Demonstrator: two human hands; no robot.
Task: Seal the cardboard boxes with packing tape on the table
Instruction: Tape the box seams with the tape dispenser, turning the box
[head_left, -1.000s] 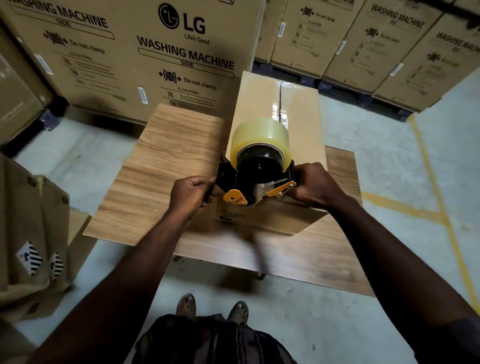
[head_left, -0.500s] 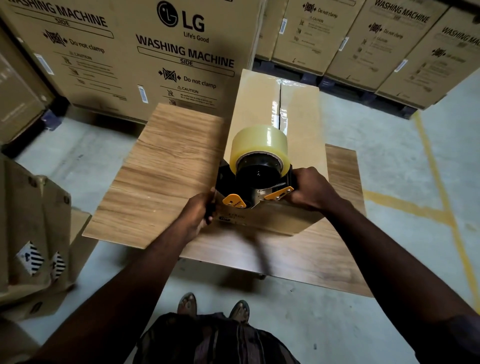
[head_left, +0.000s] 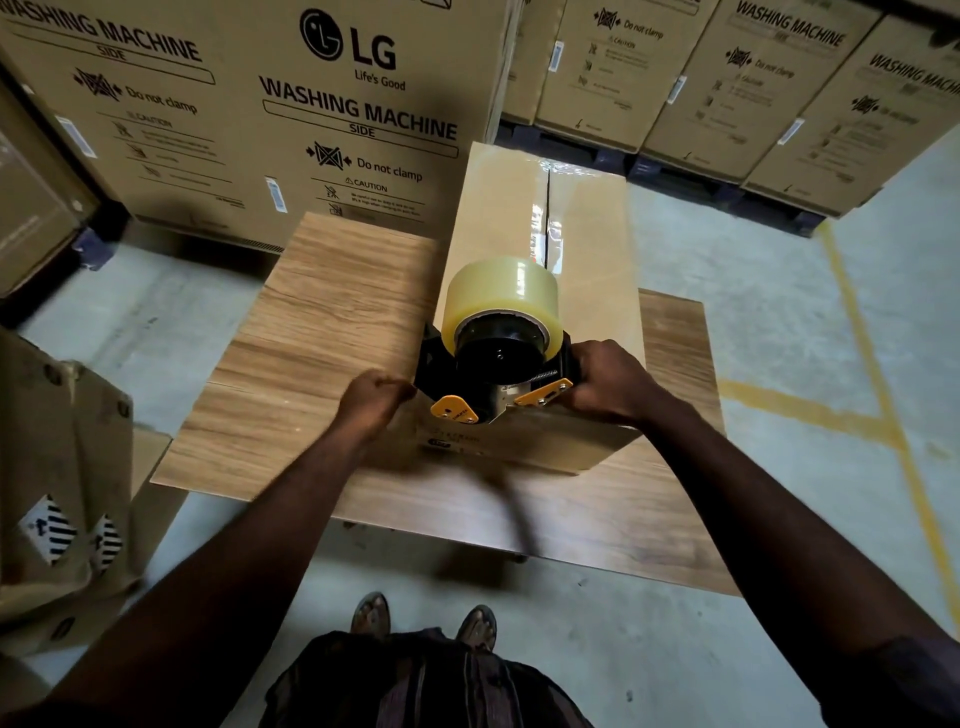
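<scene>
A long cardboard box lies on the wooden table, with clear tape shining along its top seam. A black and orange tape dispenser with a yellowish tape roll sits at the box's near top edge. My right hand grips the dispenser's handle on its right side. Curled at the box's near left corner, my left hand touches the dispenser's left side; what its fingers hold is hidden.
Large washing machine cartons stand stacked behind the table, more of them at the back right. A brown carton stands at my left. Grey floor with yellow lines lies to the right. My feet are below the table's near edge.
The dispenser and both hands have stayed at the box's near edge. My left hand dipped toward the box corner and has come back up beside the dispenser.
</scene>
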